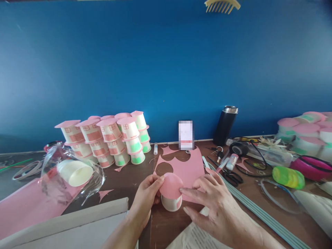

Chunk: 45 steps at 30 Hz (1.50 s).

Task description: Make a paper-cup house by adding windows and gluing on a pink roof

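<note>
A white paper cup (171,204) stands upside down on the table between my hands, with a pink marking on its side. On its base lies a round pink paper disc (171,184), tilted toward me. My left hand (147,195) pinches the disc's left edge between thumb and fingers; some of those fingers are hidden behind the cup. My right hand (211,202) is open with its fingers apart, one fingertip touching the disc's right edge. Behind the cup lies a pink paper sheet (188,169) with round holes cut from it.
Stacked paper cups with pink tops (109,129) stand at left, more cups (306,131) at far right. A bag-wrapped cup stack (75,173) lies left of a white box (77,224). At right are black scissors (233,177), grey-green sticks (259,209) and a dark bottle (225,126).
</note>
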{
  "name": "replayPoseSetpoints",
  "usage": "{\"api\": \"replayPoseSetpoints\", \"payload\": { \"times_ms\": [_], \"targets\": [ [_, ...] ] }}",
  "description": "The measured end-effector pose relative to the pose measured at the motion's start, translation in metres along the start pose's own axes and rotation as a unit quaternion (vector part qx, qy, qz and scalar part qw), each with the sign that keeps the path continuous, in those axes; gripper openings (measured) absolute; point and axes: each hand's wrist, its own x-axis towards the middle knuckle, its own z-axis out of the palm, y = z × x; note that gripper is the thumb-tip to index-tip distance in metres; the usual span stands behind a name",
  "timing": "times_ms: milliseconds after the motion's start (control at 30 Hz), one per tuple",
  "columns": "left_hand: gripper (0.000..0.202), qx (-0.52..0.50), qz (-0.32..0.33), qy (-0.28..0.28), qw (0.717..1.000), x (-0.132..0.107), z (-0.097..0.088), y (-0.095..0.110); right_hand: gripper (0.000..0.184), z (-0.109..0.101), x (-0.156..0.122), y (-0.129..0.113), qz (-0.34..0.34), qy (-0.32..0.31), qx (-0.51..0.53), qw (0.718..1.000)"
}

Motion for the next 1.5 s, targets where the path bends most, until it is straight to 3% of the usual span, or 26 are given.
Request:
{"api": "replayPoseSetpoints", "payload": {
  "times_ms": [533, 667, 733, 833, 933, 1000, 1200, 1500],
  "targets": [
    [0.038, 0.013, 0.004, -0.001, 1.0, -0.004, 0.003, 0.004, 0.025, 0.004, -0.001, 0.0, -0.02, -0.021, -0.015, 0.999],
    [0.037, 0.073, 0.045, 0.029, 0.996, -0.005, 0.002, 0.009, 0.034, 0.008, -0.004, 0.004, -0.023, 0.0, 0.013, 1.0],
    [0.036, 0.157, 0.121, 0.076, 0.977, -0.007, -0.001, 0.012, 0.043, 0.013, -0.006, 0.008, -0.016, 0.02, 0.017, 1.0],
    [0.031, 0.325, 0.276, 0.114, 0.897, -0.013, -0.004, 0.018, 0.051, 0.024, -0.008, 0.015, 0.012, 0.055, 0.006, 0.998],
    [0.031, 0.428, 0.374, 0.078, 0.819, -0.019, -0.004, 0.02, 0.054, 0.033, -0.005, 0.015, 0.034, 0.045, -0.001, 0.998],
    [0.033, 0.458, 0.395, 0.049, 0.795, -0.021, -0.003, 0.021, 0.054, 0.036, -0.001, 0.012, 0.041, 0.023, 0.004, 0.999],
    [0.034, 0.49, 0.408, 0.024, 0.77, -0.021, -0.003, 0.018, 0.055, 0.042, 0.011, 0.002, 0.05, -0.007, 0.036, 0.998],
    [0.033, 0.498, 0.405, 0.027, 0.766, -0.02, -0.002, 0.016, 0.051, 0.048, 0.011, 0.004, 0.061, -0.002, 0.059, 0.996]
  ]
}}
